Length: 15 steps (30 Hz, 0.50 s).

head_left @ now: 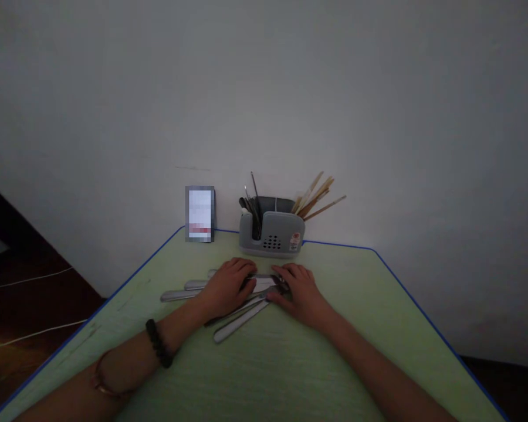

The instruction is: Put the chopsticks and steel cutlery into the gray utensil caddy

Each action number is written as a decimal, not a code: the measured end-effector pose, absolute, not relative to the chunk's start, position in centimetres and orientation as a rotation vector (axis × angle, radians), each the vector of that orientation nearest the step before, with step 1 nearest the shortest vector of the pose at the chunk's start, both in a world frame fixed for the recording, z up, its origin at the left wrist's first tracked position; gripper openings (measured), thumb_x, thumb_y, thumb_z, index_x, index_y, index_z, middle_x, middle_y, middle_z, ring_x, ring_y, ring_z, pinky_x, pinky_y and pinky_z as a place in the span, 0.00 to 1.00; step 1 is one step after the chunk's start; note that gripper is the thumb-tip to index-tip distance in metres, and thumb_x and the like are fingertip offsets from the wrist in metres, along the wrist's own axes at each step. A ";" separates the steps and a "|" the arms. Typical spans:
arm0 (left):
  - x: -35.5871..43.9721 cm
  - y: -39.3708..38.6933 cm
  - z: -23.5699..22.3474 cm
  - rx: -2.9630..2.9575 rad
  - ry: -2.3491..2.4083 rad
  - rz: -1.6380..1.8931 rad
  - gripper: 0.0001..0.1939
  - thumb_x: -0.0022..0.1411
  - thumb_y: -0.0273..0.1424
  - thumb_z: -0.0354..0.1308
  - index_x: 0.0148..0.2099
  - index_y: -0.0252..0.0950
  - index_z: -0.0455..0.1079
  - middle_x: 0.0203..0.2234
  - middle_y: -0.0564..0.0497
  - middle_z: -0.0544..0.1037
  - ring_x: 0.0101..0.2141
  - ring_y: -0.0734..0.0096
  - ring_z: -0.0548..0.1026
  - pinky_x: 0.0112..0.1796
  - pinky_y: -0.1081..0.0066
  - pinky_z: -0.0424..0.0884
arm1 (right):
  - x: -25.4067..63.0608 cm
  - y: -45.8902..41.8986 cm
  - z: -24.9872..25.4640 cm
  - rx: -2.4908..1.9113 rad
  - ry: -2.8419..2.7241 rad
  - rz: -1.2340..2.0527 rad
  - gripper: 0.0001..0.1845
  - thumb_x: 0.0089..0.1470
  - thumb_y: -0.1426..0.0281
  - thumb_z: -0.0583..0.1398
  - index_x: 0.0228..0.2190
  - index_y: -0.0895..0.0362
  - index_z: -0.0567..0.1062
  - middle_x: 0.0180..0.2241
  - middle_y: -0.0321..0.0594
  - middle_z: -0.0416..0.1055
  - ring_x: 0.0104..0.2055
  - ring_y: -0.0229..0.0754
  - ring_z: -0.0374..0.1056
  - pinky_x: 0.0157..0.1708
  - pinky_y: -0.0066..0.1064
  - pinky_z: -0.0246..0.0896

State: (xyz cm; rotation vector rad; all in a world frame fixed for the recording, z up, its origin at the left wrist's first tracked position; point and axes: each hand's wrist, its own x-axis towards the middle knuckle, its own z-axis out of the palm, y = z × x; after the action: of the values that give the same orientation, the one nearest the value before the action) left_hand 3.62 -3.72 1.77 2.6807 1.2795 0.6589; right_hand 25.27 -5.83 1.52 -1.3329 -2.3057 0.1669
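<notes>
A loose bunch of metal cutlery lies on the table under and between my hands. Several grey handles, among them a thick cutlery handle (pixel 173 296), stick out to the left. One more, a light handle (pixel 229 333), slants toward me. A broad knife blade (pixel 264 283) shows between the hands. My left hand (pixel 231 285) rests over the middle of the bunch, fingers stretched forward and thumb apart. My right hand (pixel 299 293) touches the right-hand ends, its thumb and index finger spread around what looks like a fork head (pixel 270 293). Parts of the cutlery are hidden under both hands.
Behind the hands stands a grey holder (pixel 273 234) with dark utensils (pixel 253 214) on its left and wooden sticks (pixel 317 196) leaning right. A blurred-out phone-like screen (pixel 200 214) stands at the back left. The green table (pixel 255 381) has a blue edge and meets a wall.
</notes>
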 end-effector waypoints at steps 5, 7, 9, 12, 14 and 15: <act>3.6 -3.6 2.1 2.669 1.284 0.663 0.10 0.63 0.30 0.48 0.42 0.36 0.69 0.40 0.47 0.75 0.42 0.63 0.69 0.45 0.62 0.65 | 25.2 -5.7 1.8 -1.390 -2.317 0.264 0.23 0.48 0.53 0.62 0.42 0.55 0.72 0.39 0.44 0.69 0.43 0.47 0.62 0.43 0.39 0.56; 3.7 -3.6 2.1 2.660 1.304 0.664 0.10 0.64 0.30 0.47 0.41 0.36 0.69 0.38 0.47 0.75 0.41 0.63 0.69 0.43 0.63 0.65 | 25.5 -5.5 2.1 -1.386 -2.321 0.294 0.22 0.46 0.53 0.63 0.38 0.56 0.72 0.36 0.42 0.70 0.40 0.45 0.63 0.40 0.36 0.56; 3.7 -3.6 2.1 2.656 1.326 0.678 0.11 0.64 0.31 0.46 0.40 0.36 0.69 0.36 0.47 0.75 0.40 0.64 0.70 0.42 0.63 0.66 | 25.9 -5.3 2.3 -1.382 -2.339 0.300 0.21 0.47 0.53 0.63 0.35 0.57 0.72 0.33 0.41 0.70 0.37 0.43 0.63 0.37 0.34 0.55; 3.7 -3.7 2.0 2.672 1.312 0.689 0.11 0.64 0.34 0.48 0.39 0.36 0.69 0.36 0.47 0.75 0.40 0.63 0.70 0.42 0.63 0.66 | 26.9 -4.9 2.4 -1.393 -2.356 0.248 0.17 0.51 0.55 0.60 0.30 0.58 0.70 0.28 0.39 0.68 0.32 0.41 0.62 0.33 0.32 0.54; 3.6 -3.7 1.8 2.687 1.285 0.704 0.11 0.63 0.37 0.50 0.40 0.37 0.70 0.38 0.47 0.75 0.40 0.63 0.70 0.43 0.62 0.66 | 27.5 -4.6 2.3 -1.397 -2.330 0.187 0.15 0.53 0.58 0.59 0.28 0.57 0.69 0.28 0.39 0.67 0.32 0.41 0.62 0.32 0.32 0.54; 3.6 -3.6 1.7 2.694 1.268 0.715 0.12 0.62 0.37 0.51 0.42 0.37 0.70 0.39 0.47 0.75 0.41 0.63 0.70 0.44 0.62 0.66 | 27.7 -4.5 2.2 -1.393 -2.309 0.159 0.13 0.54 0.59 0.58 0.28 0.57 0.69 0.28 0.39 0.67 0.32 0.41 0.62 0.33 0.32 0.54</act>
State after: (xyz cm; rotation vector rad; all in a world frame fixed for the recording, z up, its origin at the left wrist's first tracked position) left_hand 3.62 -3.64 1.70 2.6943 1.2681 0.7150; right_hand 27.68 -4.49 2.21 -1.3926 -2.3088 0.1594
